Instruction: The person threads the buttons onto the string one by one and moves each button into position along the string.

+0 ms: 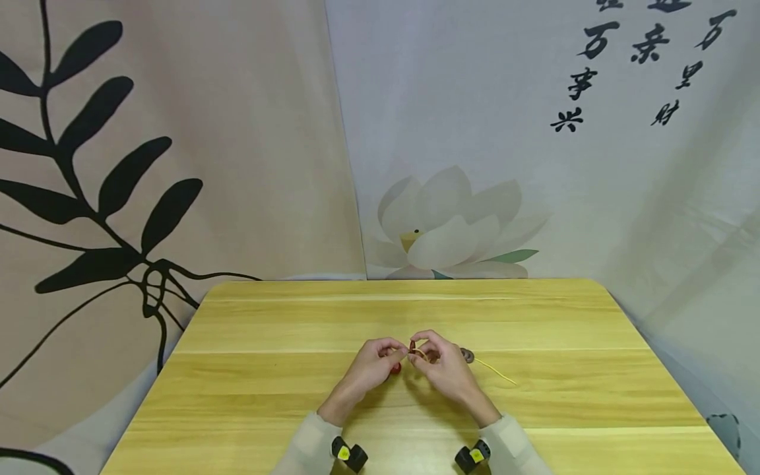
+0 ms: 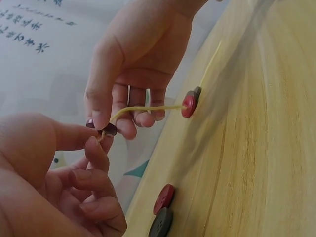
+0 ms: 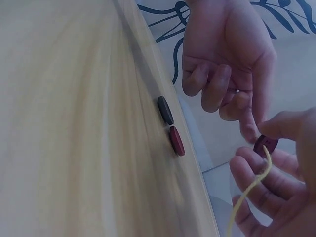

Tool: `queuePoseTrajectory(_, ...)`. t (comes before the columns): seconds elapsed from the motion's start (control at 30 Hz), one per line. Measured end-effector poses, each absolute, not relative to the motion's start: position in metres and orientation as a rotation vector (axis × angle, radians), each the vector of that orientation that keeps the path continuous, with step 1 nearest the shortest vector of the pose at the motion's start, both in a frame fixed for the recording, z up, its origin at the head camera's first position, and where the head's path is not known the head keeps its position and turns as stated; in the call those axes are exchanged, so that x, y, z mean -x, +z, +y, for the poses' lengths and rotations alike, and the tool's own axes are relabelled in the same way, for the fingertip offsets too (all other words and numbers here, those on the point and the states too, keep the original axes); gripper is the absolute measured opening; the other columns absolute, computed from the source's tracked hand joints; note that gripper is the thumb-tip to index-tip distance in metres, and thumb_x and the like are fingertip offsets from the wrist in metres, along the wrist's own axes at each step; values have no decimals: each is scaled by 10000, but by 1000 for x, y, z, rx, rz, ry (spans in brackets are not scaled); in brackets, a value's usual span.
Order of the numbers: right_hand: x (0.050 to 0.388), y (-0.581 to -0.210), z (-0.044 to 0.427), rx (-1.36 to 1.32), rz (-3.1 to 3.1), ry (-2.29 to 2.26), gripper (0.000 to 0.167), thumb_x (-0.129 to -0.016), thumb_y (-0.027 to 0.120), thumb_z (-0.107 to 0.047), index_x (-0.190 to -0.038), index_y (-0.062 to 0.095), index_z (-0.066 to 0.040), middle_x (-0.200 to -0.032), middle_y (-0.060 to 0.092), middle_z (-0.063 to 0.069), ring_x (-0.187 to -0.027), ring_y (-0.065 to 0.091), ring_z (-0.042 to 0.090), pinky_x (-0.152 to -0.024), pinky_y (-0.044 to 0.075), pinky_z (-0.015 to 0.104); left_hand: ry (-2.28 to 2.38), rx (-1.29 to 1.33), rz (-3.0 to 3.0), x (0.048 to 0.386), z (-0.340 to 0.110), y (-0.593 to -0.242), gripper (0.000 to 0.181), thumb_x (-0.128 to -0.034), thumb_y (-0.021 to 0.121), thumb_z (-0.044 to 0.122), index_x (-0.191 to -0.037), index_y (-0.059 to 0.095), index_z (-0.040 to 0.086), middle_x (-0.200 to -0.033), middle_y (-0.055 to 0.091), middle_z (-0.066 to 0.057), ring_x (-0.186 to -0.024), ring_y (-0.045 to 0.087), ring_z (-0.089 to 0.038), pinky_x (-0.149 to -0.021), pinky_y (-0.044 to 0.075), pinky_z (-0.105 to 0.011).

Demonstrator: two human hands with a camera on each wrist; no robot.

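Observation:
A dark red button is pinched between thumb and fingers of my right hand. Yellow cord passes through it, and a short tip shows on the far side in the left wrist view. My left hand pinches at that tip with thumb and forefinger, close against the button. From the held button the cord runs to a red button on the table, with a dark button against it. The cord's other end trails off to the right.
A loose red button and a dark grey-green button lie side by side on the wooden table, under the left hand. Behind the table's back edge hangs a printed cloth.

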State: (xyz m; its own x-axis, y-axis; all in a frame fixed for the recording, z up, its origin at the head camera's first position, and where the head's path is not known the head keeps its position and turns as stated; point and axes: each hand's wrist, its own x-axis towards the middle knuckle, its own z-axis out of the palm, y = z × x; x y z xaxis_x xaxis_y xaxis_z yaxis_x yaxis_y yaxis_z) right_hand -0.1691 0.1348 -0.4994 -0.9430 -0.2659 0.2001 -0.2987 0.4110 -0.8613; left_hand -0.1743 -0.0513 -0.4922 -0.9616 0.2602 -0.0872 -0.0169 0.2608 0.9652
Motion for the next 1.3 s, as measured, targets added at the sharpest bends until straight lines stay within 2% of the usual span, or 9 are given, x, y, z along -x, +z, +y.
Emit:
queuePoseTrajectory(0.2, 169, -500, 135, -516, -2611, 1623, 296, -888, 726, -92, -1166, 632, -59, -813, 695, -58, -707, 593, 90, -683, 482, 249, 1743, -227, 2277, 174, -52, -493, 169, -981, 621, 214, -971, 704, 68, -828, 646, -200, -711, 554, -233, -588, 401, -255)
queuePoseTrajectory(0.83, 169, -499, 137, -538, -2630, 1663, 295, -904, 720, -134, -1174, 626, -62, -881, 726, 67, -757, 606, 125, -720, 469, 263, 1760, -214, 2280, 174, -51, -491, 139, -973, 629, 184, -948, 699, 65, -817, 625, -189, -700, 535, -236, -573, 383, -244)
queuePoseTrajectory(1.03, 168, -499, 139, -557, -2611, 1657, 292, -903, 715, -113, -1174, 623, -54, -872, 725, 24, -763, 615, 111, -727, 480, 265, 1769, -202, 2283, 173, -51, -490, 143, -975, 622, 176, -956, 701, 59, -824, 627, -204, -691, 530, -223, -565, 379, -239)
queuePoseTrajectory(1.17, 168, -498, 139, -552, -2612, 1651, 292, -904, 713, -112, -1177, 624, -58, -875, 725, 15, -775, 617, 107, -741, 481, 269, 1770, -190, 2288, 173, -51, -490, 156, -973, 626, 179, -973, 701, 42, -799, 616, -175, -661, 500, -171, -553, 369, -232)
queuePoseTrajectory(1.3, 168, -499, 140, -563, -2611, 1643, 285, -902, 709, -90, -1170, 620, -54, -883, 728, 42, -773, 627, 103, -740, 492, 268, 1779, -184, 2288, 173, -52, -491, 177, -969, 632, 177, -991, 697, 14, -731, 573, -72, -636, 477, -137, -539, 362, -225)
